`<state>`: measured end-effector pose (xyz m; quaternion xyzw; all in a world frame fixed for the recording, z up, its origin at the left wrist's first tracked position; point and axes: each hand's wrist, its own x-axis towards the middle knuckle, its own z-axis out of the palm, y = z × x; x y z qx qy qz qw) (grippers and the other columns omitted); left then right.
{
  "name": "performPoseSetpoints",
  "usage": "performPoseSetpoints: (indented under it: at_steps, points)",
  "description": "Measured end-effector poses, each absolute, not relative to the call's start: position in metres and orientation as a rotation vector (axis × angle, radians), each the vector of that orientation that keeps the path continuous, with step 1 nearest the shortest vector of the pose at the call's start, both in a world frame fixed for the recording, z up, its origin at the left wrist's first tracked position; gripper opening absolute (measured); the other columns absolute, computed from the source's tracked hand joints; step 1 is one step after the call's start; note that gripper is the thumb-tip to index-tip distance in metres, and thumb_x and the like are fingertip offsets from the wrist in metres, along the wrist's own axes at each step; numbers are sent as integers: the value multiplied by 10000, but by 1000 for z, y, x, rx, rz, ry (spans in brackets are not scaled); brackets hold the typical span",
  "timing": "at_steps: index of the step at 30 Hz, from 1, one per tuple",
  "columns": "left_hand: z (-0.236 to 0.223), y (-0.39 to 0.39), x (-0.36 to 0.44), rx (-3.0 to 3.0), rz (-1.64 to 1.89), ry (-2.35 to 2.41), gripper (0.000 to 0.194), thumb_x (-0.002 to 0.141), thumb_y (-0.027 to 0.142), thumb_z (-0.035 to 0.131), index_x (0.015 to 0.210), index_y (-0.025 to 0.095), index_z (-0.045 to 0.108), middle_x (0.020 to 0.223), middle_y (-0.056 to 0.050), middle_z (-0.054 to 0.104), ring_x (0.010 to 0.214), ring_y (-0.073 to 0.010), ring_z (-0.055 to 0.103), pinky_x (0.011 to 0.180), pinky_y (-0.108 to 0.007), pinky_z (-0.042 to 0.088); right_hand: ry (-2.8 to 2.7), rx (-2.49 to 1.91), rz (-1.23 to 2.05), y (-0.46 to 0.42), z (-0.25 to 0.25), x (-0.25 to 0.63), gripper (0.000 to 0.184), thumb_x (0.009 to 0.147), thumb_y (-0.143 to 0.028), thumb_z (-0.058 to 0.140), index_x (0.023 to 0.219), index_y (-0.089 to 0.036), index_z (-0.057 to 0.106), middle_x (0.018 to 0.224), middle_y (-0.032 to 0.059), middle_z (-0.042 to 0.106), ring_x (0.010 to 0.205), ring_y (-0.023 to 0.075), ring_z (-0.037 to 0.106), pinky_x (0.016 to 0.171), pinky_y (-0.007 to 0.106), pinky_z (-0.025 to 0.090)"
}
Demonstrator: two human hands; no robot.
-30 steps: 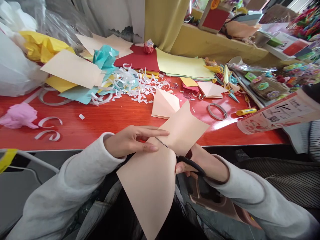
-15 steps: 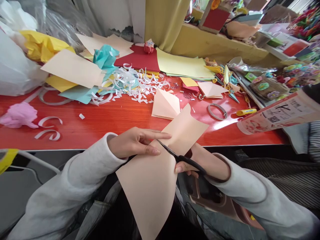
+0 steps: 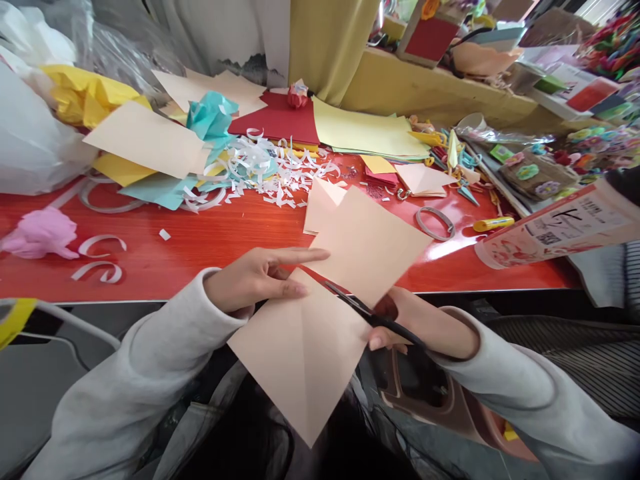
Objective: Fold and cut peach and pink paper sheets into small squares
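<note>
My left hand pinches the corner of the lower peach paper piece under its thumb, while its outstretched index finger touches the edge of the upper peach paper piece. Black-handled scissors lie along the slit between the two pieces, blades pointing up and left. My right hand is closed on their handles, partly hidden by them and the paper. A gap parts the pieces on the left; whether they still join near the scissors I cannot tell. Behind the upper piece lies a folded peach paper, partly covered.
White paper shreds and coloured sheets cover the back of the red table. A pink crumpled paper lies left. On the right are a grey ring, a yellow marker and a leaning printed cup.
The scissors have moved right and down along the cut. The gap has widened on the left, the upper piece lies flatter, and the left hand has shifted slightly left.
</note>
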<state>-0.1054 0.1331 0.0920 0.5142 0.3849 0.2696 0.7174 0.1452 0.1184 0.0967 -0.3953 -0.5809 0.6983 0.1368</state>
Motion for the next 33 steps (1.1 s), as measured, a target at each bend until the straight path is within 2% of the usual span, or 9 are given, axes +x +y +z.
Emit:
performPoseSetpoints:
  at_steps: [5,9,11,13,17,22,25,30,33]
  points:
    - [93,130,-115,1036,651,924,534,679,145,699,1195,202,575,427,94,458,342,-32,368,362,-150,350,-1603,-1164,2033,107,83,183,569,598,-553,728,921,-188,434,588,-48,519,418,64,440,378,177,339]
    - [91,127,-113,1052,715,880,544,692,182,698,1217,212,558,423,90,455,349,-36,388,374,-154,369,-1253,-1053,1522,102,81,174,723,588,-807,486,1029,-237,422,950,108,589,730,193,565,454,258,440]
    - [91,126,-107,1099,726,819,515,702,190,690,1203,225,571,430,83,474,360,-43,415,385,-160,380,-1116,-1044,1368,105,82,153,629,598,-772,524,959,-270,408,1129,102,539,926,222,551,567,293,501]
    - [91,127,-101,1190,734,750,450,707,169,681,1144,248,616,525,50,580,442,-65,504,439,-175,419,-1066,-1004,1374,110,84,131,498,618,-556,684,904,-273,391,1131,54,540,985,212,548,691,317,515]
    - [97,128,-95,1459,755,654,340,700,121,672,1001,276,692,962,-16,694,765,-137,622,615,-216,474,-900,-969,1507,124,87,108,389,635,-248,682,874,-258,375,854,-26,557,762,151,592,655,270,496]
    - [106,123,-96,1441,932,799,376,741,197,660,1107,276,630,759,12,681,499,-66,530,461,-190,417,-876,-1069,1186,135,78,117,378,618,-234,692,845,-253,391,687,-63,419,527,88,453,479,211,395]
    - [110,128,-87,1349,1111,828,323,739,204,659,1047,296,626,930,14,665,664,-93,596,564,-204,475,-978,-1124,1025,135,73,123,349,641,-267,701,855,-257,425,639,-65,357,484,83,379,453,214,360]
    - [110,153,-58,1780,1273,1043,145,765,193,602,898,187,659,1000,-56,613,972,-184,567,816,-291,478,-1108,-1037,1037,132,69,127,285,655,-274,698,851,-247,493,721,-46,431,579,87,418,532,210,388]
    - [107,163,-48,1963,1285,1173,215,771,169,579,976,163,647,1086,-92,585,1067,-208,527,856,-314,465,-1121,-941,1073,131,61,131,295,650,-267,709,877,-248,523,698,-56,417,575,78,399,540,197,367]
